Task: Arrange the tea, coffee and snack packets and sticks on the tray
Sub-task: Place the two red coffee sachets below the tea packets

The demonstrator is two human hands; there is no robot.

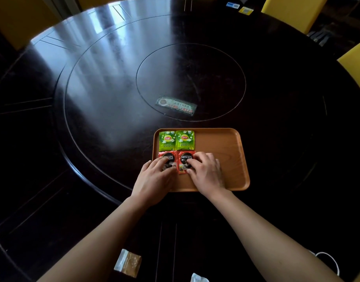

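An orange-brown wooden tray [222, 151] lies on the dark round table. In its far-left corner two green Lipton tea packets [167, 140] [185, 139] lie side by side. Just below them sit two red Nescafe coffee packets [168, 157] [185, 159], also side by side. My left hand [154, 178] rests its fingertips on the left coffee packet. Fingertips of my right hand [205, 171] press on the right coffee packet. Both packets lie flat on the tray, and the hands cover their lower parts.
A brown and clear snack packet [127, 263] lies on the table near me, between my forearms. A white packet [198, 278] shows at the bottom edge. A printed card [176, 105] sits on the turntable beyond the tray. Yellow chairs [293, 11] stand at the far right.
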